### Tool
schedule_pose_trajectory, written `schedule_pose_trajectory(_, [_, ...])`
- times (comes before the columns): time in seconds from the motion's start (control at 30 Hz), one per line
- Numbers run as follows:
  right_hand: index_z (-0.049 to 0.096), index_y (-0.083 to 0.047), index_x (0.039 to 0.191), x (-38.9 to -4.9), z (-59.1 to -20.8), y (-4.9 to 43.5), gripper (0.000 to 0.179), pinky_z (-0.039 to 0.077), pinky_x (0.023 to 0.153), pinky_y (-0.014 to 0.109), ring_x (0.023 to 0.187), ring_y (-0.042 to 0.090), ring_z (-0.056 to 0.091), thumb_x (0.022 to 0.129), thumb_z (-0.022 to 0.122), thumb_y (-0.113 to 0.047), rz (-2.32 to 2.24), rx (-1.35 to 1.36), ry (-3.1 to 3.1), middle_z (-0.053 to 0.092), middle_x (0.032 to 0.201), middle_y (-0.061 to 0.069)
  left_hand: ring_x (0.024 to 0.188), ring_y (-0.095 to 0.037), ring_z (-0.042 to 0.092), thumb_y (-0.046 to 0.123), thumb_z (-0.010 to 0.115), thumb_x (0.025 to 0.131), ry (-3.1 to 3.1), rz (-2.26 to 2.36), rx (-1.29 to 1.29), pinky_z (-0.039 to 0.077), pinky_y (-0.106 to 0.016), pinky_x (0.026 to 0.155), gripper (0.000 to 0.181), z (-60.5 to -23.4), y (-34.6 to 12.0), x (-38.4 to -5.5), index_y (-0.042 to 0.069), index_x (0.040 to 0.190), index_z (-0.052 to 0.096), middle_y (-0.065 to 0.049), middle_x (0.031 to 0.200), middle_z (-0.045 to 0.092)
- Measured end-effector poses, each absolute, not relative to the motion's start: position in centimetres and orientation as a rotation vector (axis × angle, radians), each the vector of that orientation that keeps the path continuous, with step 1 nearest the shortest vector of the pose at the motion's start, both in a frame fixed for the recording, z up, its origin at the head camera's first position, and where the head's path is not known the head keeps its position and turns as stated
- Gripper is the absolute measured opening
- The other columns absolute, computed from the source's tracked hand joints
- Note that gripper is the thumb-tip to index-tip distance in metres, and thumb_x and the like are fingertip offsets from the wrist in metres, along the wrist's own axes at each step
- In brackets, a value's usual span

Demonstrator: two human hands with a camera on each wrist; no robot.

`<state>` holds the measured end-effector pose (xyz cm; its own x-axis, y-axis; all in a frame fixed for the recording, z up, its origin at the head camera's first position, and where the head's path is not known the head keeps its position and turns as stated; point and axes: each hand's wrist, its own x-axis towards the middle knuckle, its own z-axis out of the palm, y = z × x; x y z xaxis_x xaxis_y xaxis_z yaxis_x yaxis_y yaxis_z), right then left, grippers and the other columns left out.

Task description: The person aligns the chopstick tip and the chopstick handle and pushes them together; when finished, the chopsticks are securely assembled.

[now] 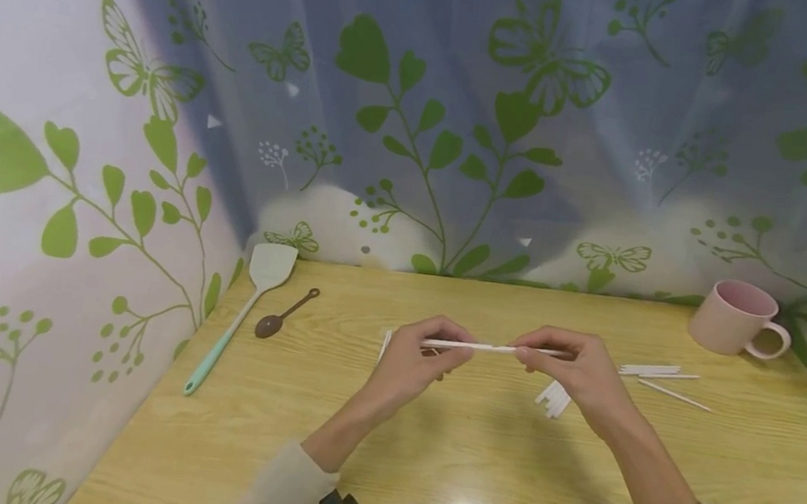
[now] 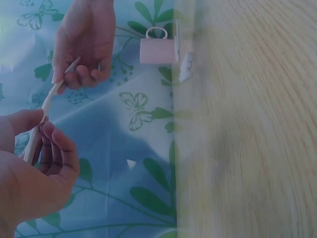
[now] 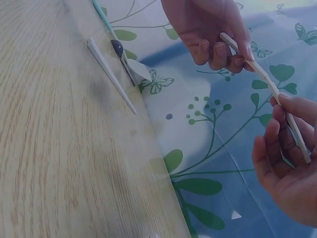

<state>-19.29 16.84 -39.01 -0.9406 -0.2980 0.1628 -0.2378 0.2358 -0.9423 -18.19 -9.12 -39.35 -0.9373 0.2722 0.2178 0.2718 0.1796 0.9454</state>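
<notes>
Held level above the table is a thin white stick [image 1: 493,348], with a slight bend and a seam near its middle in the right wrist view. My left hand [image 1: 417,355] pinches its left part between thumb and fingers. On the other side of the seam, my right hand [image 1: 581,375] pinches the right part, fingertips a short way from the left ones. Under the right hand lies a small bunch of white sticks [image 1: 554,398]. More loose white sticks [image 1: 649,370] lie to its right. Another white stick [image 3: 111,74] rests on the table, mostly behind the left hand in the head view.
On the left lie a spatula [image 1: 271,267] with a mint handle and a brown spoon [image 1: 269,325]. A pink mug [image 1: 730,319] stands at the back right corner. Leaf-patterned curtain [image 1: 406,227] borders the wooden table [image 1: 469,453] at the back and left.
</notes>
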Motion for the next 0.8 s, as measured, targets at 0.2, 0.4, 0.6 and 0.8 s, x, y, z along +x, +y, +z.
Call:
schedule_pose_trajectory(0.2, [0.076,-0.002,0.111,-19.08,-39.19,16.72,0.026,0.060,0.088,0.038,0.101,0.019,0.072,0.099,0.075,-0.025,-1.832,-0.549,2.441,0.074,0.108,0.000,0.075,-0.021,0.061,0.023,0.074,0.098,2.404,1.917,0.555,0.051,-0.023,0.061,0.012,-39.42,-9.17,-18.03,0.017,0.109,0.075,-0.001,0.093,0.071])
schedule_pose_trajectory(0.4, [0.077,-0.003,0.109,-18.88,-39.51,16.55,0.022,0.060,0.089,0.041,0.104,0.026,0.073,0.098,0.075,-0.022,-1.835,-0.589,2.440,0.074,0.108,0.005,0.077,-0.025,0.066,0.022,0.074,0.099,2.382,1.919,0.556,0.055,-0.028,0.065,0.012,-39.61,-9.01,-17.94,0.014,0.108,0.075,-0.001,0.092,0.072])
schedule_pose_trajectory(0.6, [0.078,-0.004,0.106,-18.85,-39.65,16.28,0.018,0.060,0.082,0.034,0.098,0.022,0.073,0.098,0.075,-0.020,-1.836,-0.623,2.472,0.074,0.102,0.004,0.079,-0.024,0.068,0.019,0.073,0.099,2.365,1.927,0.573,0.059,-0.033,0.068,0.012,-39.72,-8.86,-17.91,0.013,0.109,0.074,-0.010,0.097,0.073])
schedule_pose_trajectory(0.8, [0.079,-0.006,0.101,-18.82,-39.74,16.13,0.010,0.059,0.078,0.033,0.089,0.018,0.069,0.096,0.076,-0.014,-1.868,-0.709,2.498,0.074,0.094,0.004,0.086,-0.038,0.068,0.017,0.071,0.100,2.320,1.948,0.619,0.062,-0.041,0.072,0.013,-39.91,-8.74,-17.82,0.010,0.110,0.073,-0.006,0.096,0.071])
